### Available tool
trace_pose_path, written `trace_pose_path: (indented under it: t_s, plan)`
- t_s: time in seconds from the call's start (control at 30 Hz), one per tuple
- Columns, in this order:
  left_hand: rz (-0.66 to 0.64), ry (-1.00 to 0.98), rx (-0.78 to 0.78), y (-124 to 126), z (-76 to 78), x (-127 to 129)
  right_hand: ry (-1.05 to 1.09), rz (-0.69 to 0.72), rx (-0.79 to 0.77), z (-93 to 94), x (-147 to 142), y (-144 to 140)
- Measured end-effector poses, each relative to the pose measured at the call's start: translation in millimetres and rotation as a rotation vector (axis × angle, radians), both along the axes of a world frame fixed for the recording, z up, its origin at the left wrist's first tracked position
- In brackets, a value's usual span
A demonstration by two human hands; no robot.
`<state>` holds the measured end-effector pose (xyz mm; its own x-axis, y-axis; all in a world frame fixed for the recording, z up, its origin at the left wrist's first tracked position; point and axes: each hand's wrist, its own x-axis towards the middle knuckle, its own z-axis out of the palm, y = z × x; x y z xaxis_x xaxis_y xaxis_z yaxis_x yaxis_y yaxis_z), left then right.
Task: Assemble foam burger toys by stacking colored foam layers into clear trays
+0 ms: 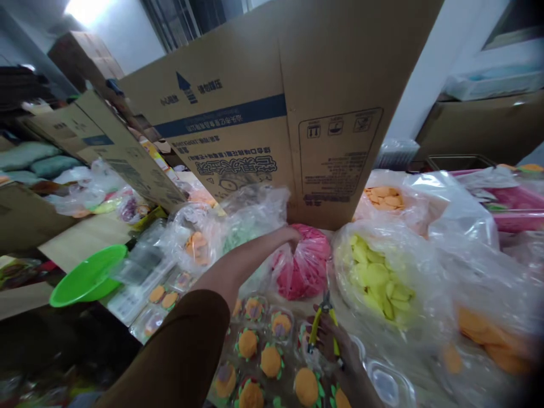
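Yellow-handled pliers [326, 306] — tip pointing forward — in the right hand [328, 339].

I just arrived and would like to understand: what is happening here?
A person's left hand is at the top of a bag of pink pieces, the hand partly hidden. The right hand holds yellow-handled pliers. Nearer the person, orange burger-like items with green edges sit close together; a bag of yellow pieces lies to the right.
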<state>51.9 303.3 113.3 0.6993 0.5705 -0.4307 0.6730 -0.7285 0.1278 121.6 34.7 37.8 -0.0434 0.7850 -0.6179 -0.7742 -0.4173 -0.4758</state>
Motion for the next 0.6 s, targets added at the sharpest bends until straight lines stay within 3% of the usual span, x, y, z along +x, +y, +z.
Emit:
trace_pose_path:
  t_s: [0.13, 0.3, 0.43, 0.6]
  plan:
    - [-0.016, 0.13, 0.091, 14, -13.0, -33, 0.025, 0.033, 0.055, 8.2, -11, 28]
    - [-0.11, 0.006, 0.287, 4, -26.2, -66, 0.123, 0.054, 0.155, 22.7, -26, 76]
    - [-0.178, -0.08, 0.4, -5, -34.6, -76, 0.285, 0.082, 0.244, 27.8, -39, 110]
    - [-0.203, -0.136, 0.467, -8, -44.6, -81, 0.365, 0.122, 0.29, 18.3, -54, 130]
